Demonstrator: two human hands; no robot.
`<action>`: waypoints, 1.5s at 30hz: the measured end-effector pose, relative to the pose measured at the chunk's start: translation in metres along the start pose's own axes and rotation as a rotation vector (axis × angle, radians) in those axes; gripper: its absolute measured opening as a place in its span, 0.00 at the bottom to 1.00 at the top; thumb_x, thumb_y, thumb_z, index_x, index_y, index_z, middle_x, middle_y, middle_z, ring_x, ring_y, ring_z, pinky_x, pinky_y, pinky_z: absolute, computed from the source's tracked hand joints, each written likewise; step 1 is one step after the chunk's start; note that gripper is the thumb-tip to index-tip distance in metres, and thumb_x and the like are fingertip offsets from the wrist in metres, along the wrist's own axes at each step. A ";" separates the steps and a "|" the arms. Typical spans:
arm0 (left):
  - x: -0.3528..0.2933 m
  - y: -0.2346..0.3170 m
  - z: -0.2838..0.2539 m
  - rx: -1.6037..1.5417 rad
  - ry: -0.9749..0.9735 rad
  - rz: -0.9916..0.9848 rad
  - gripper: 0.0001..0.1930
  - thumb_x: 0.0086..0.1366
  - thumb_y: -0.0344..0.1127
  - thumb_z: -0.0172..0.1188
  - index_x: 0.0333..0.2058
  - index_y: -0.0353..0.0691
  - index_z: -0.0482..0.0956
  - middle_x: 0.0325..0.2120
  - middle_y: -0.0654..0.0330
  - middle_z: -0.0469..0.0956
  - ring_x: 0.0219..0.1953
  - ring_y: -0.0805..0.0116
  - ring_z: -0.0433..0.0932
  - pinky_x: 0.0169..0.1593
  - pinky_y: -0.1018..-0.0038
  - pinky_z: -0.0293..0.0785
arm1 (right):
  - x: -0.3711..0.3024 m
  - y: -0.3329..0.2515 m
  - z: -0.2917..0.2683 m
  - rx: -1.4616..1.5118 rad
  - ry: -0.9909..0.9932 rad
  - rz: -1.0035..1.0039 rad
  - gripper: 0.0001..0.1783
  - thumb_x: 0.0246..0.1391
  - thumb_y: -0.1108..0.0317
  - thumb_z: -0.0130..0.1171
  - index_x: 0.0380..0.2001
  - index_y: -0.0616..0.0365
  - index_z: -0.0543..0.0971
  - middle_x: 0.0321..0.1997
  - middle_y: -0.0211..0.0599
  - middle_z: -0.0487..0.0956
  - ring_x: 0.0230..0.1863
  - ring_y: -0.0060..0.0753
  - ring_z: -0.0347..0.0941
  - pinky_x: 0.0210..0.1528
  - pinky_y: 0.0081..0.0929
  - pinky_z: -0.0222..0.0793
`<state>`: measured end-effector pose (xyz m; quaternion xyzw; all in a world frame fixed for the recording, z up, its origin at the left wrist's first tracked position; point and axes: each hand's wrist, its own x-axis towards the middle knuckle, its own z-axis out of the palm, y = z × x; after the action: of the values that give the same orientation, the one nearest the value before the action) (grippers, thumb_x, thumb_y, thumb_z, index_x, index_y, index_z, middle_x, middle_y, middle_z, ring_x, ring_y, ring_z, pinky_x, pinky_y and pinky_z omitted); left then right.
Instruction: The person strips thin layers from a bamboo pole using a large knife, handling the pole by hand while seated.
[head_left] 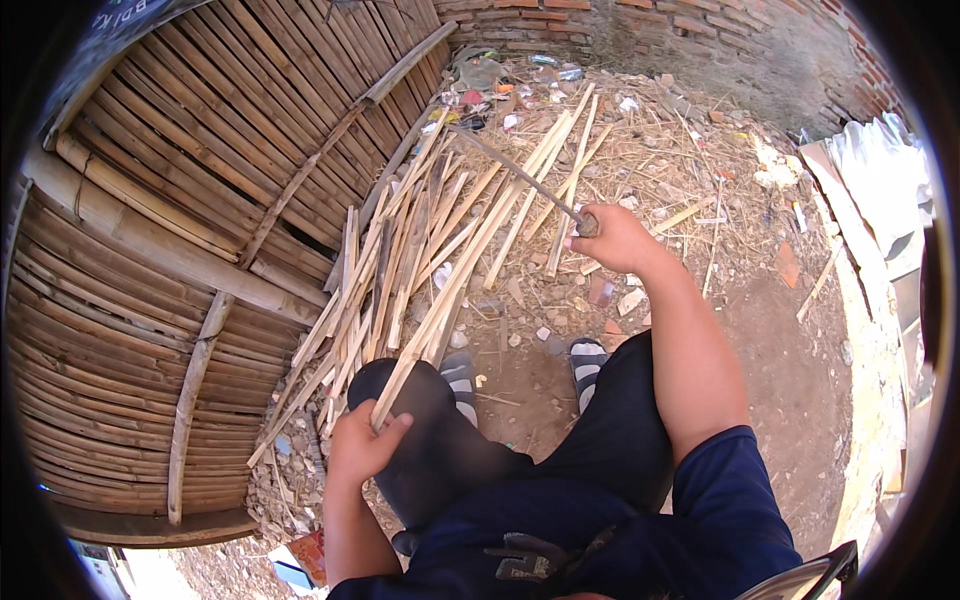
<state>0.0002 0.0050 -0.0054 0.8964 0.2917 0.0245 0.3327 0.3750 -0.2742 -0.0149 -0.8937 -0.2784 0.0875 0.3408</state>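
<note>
My left hand (360,445) is closed round the near end of a long pale bamboo strip (425,340), beside my left knee. The strip slants up and away to the right, over a loose pile of split bamboo strips (385,265); where its far end lies among the others is hard to make out. My right hand (618,238) grips the handle of a long, narrow, dark-bladed knife (530,183). Its blade points up and left, crossing above the far strips. Whether the blade touches any strip, I cannot tell.
A bamboo slat wall (190,140) runs along the left. Behind the littered ground (690,150) stands a brick wall (690,30). My sandalled feet (588,365) rest on bare dirt between my bent knees. White plastic sheeting (870,160) lies at the right edge.
</note>
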 end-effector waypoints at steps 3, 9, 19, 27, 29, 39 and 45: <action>0.000 -0.004 0.001 -0.034 0.000 -0.014 0.19 0.63 0.47 0.74 0.26 0.38 0.78 0.16 0.65 0.74 0.21 0.76 0.72 0.28 0.72 0.69 | -0.015 -0.031 0.017 -0.075 -0.266 -0.183 0.27 0.53 0.51 0.73 0.48 0.62 0.83 0.42 0.57 0.84 0.47 0.60 0.82 0.52 0.47 0.77; -0.004 0.000 -0.001 0.033 0.012 0.012 0.18 0.61 0.46 0.74 0.27 0.37 0.80 0.16 0.60 0.76 0.20 0.70 0.76 0.27 0.71 0.72 | -0.042 -0.074 0.036 -0.233 -0.403 -0.485 0.24 0.53 0.51 0.73 0.43 0.59 0.82 0.30 0.52 0.82 0.37 0.60 0.81 0.41 0.50 0.75; 0.000 -0.006 -0.001 -0.010 -0.007 0.014 0.18 0.61 0.46 0.75 0.27 0.37 0.80 0.16 0.60 0.76 0.20 0.71 0.75 0.27 0.71 0.72 | 0.000 -0.002 -0.015 -0.013 0.034 0.065 0.29 0.53 0.53 0.73 0.51 0.64 0.82 0.42 0.59 0.85 0.47 0.58 0.83 0.52 0.47 0.77; 0.000 -0.007 -0.001 -0.046 0.004 0.004 0.18 0.62 0.46 0.74 0.27 0.38 0.80 0.16 0.62 0.76 0.19 0.73 0.74 0.27 0.72 0.71 | -0.033 -0.064 0.038 -0.159 -0.383 -0.393 0.22 0.54 0.52 0.72 0.43 0.58 0.82 0.34 0.53 0.84 0.41 0.60 0.81 0.44 0.50 0.75; 0.000 -0.007 -0.003 -0.055 -0.013 0.010 0.17 0.62 0.45 0.74 0.28 0.38 0.80 0.16 0.62 0.76 0.20 0.73 0.74 0.27 0.72 0.71 | -0.037 -0.074 0.042 -0.206 -0.420 -0.469 0.22 0.53 0.51 0.72 0.42 0.56 0.83 0.32 0.53 0.83 0.40 0.61 0.81 0.43 0.52 0.75; -0.002 -0.012 -0.001 -0.018 0.010 0.052 0.18 0.61 0.46 0.75 0.28 0.38 0.80 0.16 0.63 0.75 0.20 0.75 0.72 0.26 0.72 0.70 | -0.003 -0.006 -0.013 0.048 0.000 0.011 0.25 0.53 0.53 0.74 0.47 0.61 0.83 0.40 0.53 0.85 0.46 0.54 0.83 0.51 0.46 0.77; 0.000 -0.003 0.000 -0.082 -0.027 0.004 0.19 0.62 0.47 0.75 0.28 0.38 0.78 0.17 0.67 0.73 0.23 0.78 0.70 0.28 0.73 0.69 | -0.022 -0.040 0.015 -0.155 -0.341 -0.232 0.24 0.53 0.53 0.73 0.48 0.57 0.83 0.41 0.51 0.85 0.47 0.58 0.82 0.51 0.49 0.77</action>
<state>-0.0017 0.0072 -0.0071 0.8830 0.2840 0.0251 0.3730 0.3340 -0.2542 -0.0005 -0.8515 -0.4387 0.1759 0.2271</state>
